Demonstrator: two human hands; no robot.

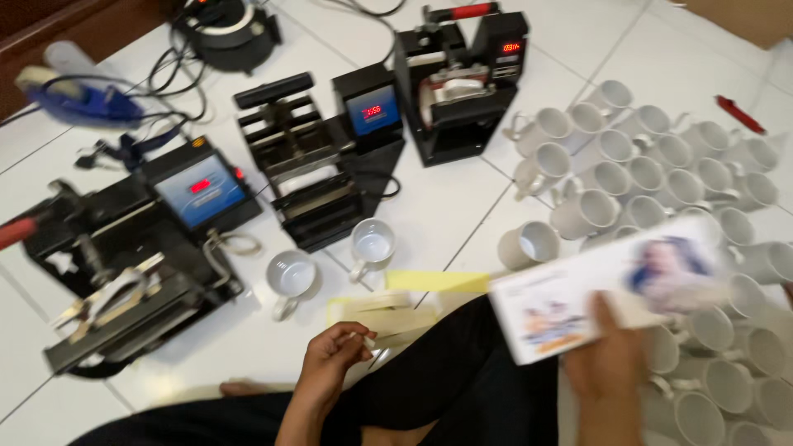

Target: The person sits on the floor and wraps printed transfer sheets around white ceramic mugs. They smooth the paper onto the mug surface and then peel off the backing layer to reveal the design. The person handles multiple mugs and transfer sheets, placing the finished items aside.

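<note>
The person sits on the white tiled floor [462, 206] with dark trousers across the lap; the right hand [607, 363] is closed on a printed paper sheet [607, 285], thumb on top near its lower edge and fingers hidden beneath, holding it up over the lap and the nearest mugs; the sheet is blurred, but it reads as a long, thin rectangle, white with coloured photo panels, and I judge it light, limp and easily creased, best taken by an edge or corner with clean fingers off the print; the left hand [334, 355] is loosely curled, fingertips pinched on a small pale scrap that I cannot identify, hovering just above a stack of yellow and cream paper strips [396, 310] lying on the floor before the knees; to the right a dense cluster of white ceramic mugs [661, 165] stands upright, glossy, hard and rounded, looking smooth enough to slip and brittle enough to chip, each with a loop handle as the sure grip; three more mugs stand apart toward the middle, one [291, 277] beside the nearest press; three black mug heat presses [322, 157] of boxy metal, with lit displays and lever handles, range across the floor's far and left side, cables trailing behind; a blue tool [83, 95] lies blurred at the far left corner, and a red pen-like object [741, 114] lies at the far right.
</note>
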